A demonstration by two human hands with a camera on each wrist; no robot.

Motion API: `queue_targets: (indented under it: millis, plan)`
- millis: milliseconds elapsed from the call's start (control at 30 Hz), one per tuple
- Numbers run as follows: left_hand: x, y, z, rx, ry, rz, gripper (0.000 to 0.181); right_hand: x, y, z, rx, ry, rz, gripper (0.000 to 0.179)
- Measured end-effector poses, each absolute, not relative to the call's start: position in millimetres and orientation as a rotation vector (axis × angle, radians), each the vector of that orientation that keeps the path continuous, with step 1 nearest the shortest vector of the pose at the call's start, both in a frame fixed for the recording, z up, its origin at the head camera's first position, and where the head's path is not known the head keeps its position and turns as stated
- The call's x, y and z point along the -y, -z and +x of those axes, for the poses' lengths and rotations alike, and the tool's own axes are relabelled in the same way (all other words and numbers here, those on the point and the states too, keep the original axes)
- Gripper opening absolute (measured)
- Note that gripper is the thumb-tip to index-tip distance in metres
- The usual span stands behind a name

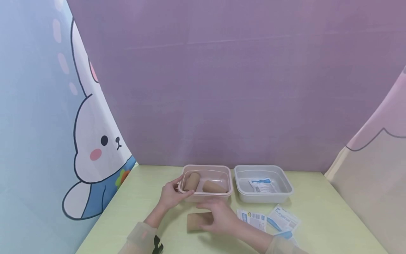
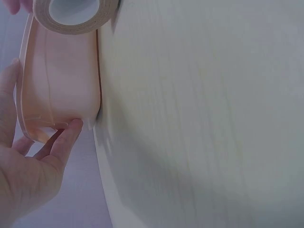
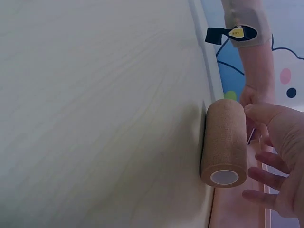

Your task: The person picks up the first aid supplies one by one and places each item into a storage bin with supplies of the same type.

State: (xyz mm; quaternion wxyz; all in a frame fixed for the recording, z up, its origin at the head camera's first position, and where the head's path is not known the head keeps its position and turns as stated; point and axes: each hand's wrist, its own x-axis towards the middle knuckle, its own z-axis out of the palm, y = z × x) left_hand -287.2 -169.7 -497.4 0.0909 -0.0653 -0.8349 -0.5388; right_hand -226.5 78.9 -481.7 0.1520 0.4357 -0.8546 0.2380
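My left hand (image 1: 171, 195) grips the left end of a pink plastic tub (image 1: 207, 194), thumb at the rim and fingers at the outer wall. Inside the tub lie two tan bandage rolls, one leaning on the left (image 1: 192, 181) and one at the front (image 1: 214, 187). A third bandage roll (image 3: 225, 142), with a white core, lies on its side on the table before the tub. At that roll is my right hand (image 1: 220, 216), its thumb by one end and its fingers spread apart beside it. Whether the thumb touches the roll is unclear.
A white tub (image 1: 263, 198) stands to the right of the pink one, holding a white and blue packet (image 1: 262, 185). Several similar packets lie on the table in front, one marked Surgical (image 1: 283, 218). A purple cloth (image 1: 222, 88) hangs behind the table.
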Motion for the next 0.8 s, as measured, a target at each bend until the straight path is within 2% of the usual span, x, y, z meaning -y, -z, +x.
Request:
queue_targets:
  millis: [300,800]
  plan:
    - [171.3,503.3,-286.6,2.496,1.590,-0.198,0.091,-77.7,490.2,-219.7,2.616,-0.586,1.206,0.062]
    - [170.7,501.8,-289.6,2.484,1.569,-0.179,0.091,-73.3,498.8,-217.9,2.741,-0.523,1.142,0.057]
